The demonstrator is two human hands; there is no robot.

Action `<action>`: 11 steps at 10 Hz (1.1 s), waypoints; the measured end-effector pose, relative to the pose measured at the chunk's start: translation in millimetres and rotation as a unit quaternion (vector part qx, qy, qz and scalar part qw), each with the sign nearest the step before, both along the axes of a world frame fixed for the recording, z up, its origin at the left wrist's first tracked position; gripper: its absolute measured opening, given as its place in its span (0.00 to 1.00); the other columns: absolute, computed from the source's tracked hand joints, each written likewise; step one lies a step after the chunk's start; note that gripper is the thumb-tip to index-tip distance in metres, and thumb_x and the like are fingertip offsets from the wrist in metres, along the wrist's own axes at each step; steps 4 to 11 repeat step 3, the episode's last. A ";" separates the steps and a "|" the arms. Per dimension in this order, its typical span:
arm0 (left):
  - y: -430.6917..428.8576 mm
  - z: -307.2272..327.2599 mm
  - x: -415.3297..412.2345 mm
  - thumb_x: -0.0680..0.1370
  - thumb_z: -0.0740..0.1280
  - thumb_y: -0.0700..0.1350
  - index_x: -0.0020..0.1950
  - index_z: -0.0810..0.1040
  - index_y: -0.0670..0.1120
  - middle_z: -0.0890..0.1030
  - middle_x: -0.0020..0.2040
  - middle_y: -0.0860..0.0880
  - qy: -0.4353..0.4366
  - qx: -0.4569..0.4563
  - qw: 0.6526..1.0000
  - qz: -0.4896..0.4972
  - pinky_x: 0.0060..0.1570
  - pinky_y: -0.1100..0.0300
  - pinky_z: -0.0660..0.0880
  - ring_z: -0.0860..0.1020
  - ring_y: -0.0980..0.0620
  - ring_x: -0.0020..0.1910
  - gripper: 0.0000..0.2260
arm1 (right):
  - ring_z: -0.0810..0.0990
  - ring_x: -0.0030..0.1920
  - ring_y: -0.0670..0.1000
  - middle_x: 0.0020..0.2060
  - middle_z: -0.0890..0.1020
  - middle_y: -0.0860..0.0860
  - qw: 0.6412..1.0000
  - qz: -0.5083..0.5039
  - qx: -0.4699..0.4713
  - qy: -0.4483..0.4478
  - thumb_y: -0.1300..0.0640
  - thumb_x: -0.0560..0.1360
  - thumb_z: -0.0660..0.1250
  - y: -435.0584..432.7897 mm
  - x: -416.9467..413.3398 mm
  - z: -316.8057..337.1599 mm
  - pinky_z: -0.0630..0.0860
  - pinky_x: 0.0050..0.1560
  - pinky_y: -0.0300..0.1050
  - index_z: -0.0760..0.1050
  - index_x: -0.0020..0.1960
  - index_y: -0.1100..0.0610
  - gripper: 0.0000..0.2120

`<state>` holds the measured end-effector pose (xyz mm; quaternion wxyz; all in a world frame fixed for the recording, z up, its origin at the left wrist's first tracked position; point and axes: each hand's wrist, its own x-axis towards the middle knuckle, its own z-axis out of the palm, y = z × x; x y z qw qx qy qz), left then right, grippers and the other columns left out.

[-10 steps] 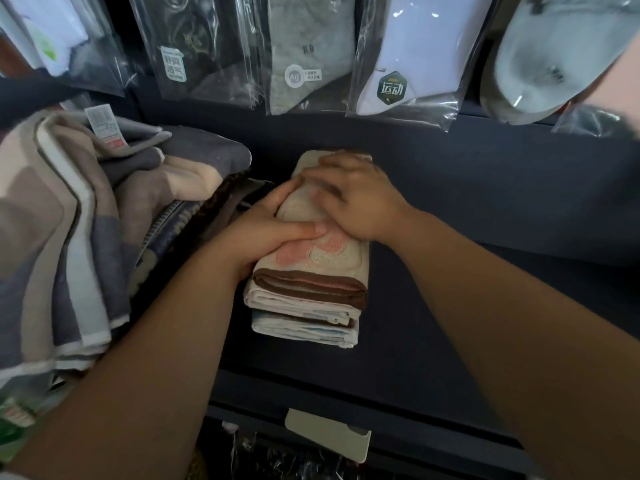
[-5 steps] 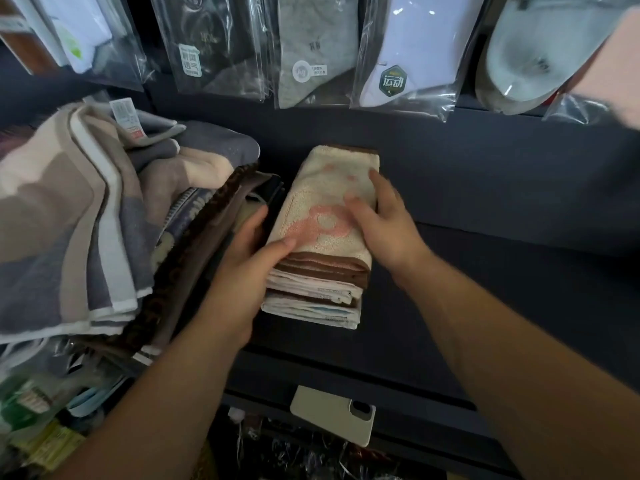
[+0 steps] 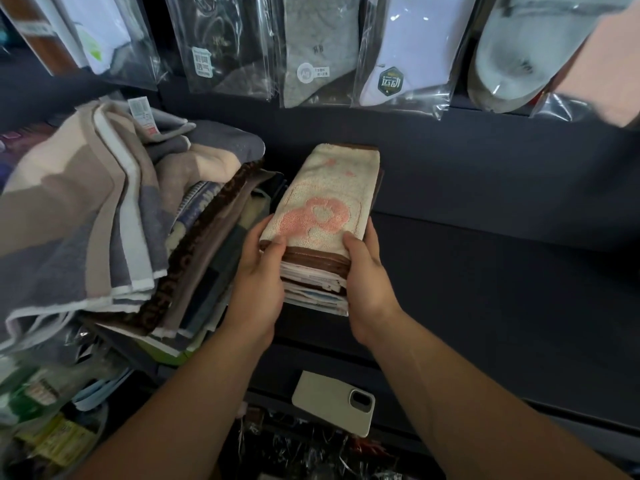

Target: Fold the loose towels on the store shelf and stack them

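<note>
Both bare forearms come in from the near edge, angled toward each other. The left hand [image 3: 258, 271] grips the left side of the towel stack [image 3: 322, 209], thumb on top and fingers along the side. The right hand [image 3: 367, 275] mirrors it on the right side, thumb over the near top edge.

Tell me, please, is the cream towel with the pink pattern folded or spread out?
Folded: the cream towel lies as a narrow rectangle atop a small stack, its brown edge layered at the front.
</note>
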<state>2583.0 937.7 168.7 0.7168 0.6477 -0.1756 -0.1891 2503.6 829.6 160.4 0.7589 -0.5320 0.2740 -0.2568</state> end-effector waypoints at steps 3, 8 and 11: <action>16.4 6.5 -17.2 0.77 0.61 0.65 0.76 0.64 0.64 0.73 0.72 0.57 -0.079 0.064 0.994 0.039 0.71 0.47 0.70 0.73 0.57 0.69 0.27 | 0.73 0.60 0.37 0.56 0.73 0.31 0.997 -0.045 -0.055 0.017 0.40 0.82 0.58 -14.7 -43.9 22.1 0.68 0.60 0.37 0.55 0.78 0.36 0.26; 16.4 6.5 -17.2 0.77 0.61 0.65 0.76 0.64 0.64 0.73 0.72 0.57 -0.079 0.064 0.994 0.039 0.71 0.47 0.70 0.73 0.57 0.69 0.27 | 0.73 0.60 0.37 0.56 0.73 0.31 0.997 -0.045 -0.055 0.017 0.40 0.82 0.58 -14.7 -43.9 22.1 0.68 0.60 0.37 0.55 0.78 0.36 0.26; 16.4 6.5 -17.2 0.77 0.61 0.65 0.76 0.64 0.64 0.73 0.72 0.57 -0.079 0.064 0.994 0.039 0.71 0.47 0.70 0.73 0.57 0.69 0.27 | 0.73 0.60 0.37 0.56 0.73 0.31 0.997 -0.045 -0.055 0.017 0.40 0.82 0.58 -14.7 -43.9 22.1 0.68 0.60 0.37 0.55 0.78 0.36 0.26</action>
